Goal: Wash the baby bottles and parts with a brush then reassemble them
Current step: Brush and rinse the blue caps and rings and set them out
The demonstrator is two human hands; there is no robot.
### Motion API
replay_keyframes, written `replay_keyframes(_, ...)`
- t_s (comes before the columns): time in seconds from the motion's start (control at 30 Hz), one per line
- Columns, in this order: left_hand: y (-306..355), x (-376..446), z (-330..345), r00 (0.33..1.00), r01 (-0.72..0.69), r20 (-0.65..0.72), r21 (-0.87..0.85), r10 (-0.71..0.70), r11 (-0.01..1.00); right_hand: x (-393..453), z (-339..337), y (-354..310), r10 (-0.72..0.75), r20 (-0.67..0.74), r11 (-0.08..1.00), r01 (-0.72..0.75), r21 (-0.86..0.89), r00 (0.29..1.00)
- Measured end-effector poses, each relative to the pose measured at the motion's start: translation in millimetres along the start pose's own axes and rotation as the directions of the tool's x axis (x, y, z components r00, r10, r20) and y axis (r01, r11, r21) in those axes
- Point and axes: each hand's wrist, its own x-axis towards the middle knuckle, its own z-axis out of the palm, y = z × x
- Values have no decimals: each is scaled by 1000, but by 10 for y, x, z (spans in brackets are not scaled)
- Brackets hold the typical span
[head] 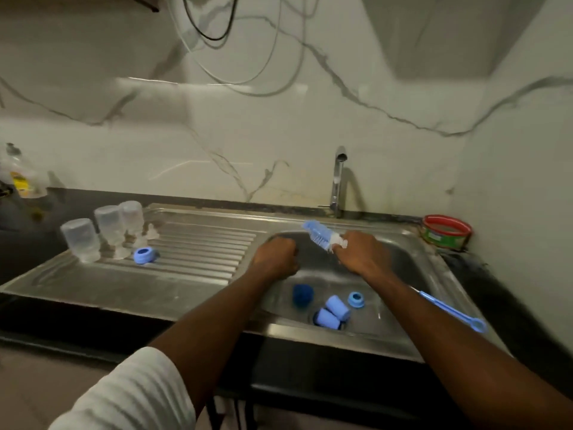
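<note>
Head view looks down two bare forearms reaching over a steel sink (412,268). Nearest, below both hands in the basin, lie two pale blue caps (333,311) over the drain, touching each other; a dark blue sponge (303,295) sits just to their left, under the left hand, and a blue collar ring (356,299) just to their right. A long blue handle (451,311) lies on the sink's rim, beneath the right forearm.

Above these, the left hand (276,256) is curled into a fist at the basin's left edge; whether it holds anything cannot be told. Just beside it, the right hand (359,254) grips the brush (321,234) by its base, bristle head pointing up and to the left, away from the knuckles.

Further off to the left of the left hand, on the ribbed drainboard (198,252), stand three clear bottles (107,231) upside down, with another blue ring (143,255) just beside them. Beyond the right hand rises the tap (338,181), and a red-rimmed tub (446,232) sits to its right.
</note>
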Motion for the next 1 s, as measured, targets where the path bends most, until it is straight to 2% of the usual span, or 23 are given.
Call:
replay_keyframes(0.3,396,438,661,937,-144,320,-12,140,990,208,323,528,136,220,987,-112,-119,966)
replay_keyframes(0.4,456,613,823,901,-183,397,-15,174,983,291,368,677,156,233,979,-119,-167,960)
replay_keyframes(0.47,532,741,943,889,-198,409,-57,204,978,342,388,761,181,218,971,-138,-196,959)
replay_keyframes(0.63,845,854,1263,853,-160,435,-307,288,938,426,387,855,217,140,942,-169,-289,966)
replay_keyframes(0.73,924,833,1399,842,-246,389,-337,372,909,444,390,852,217,136,945,-173,-277,967)
replay_keyframes(0.87,983,807,1457,804,-313,481,-155,348,937,428,369,843,206,136,948,-163,-275,969)
replay_keyframes(1.0,1022,772,1410,823,-320,468,-86,322,944,387,324,829,206,128,952,-168,-257,970)
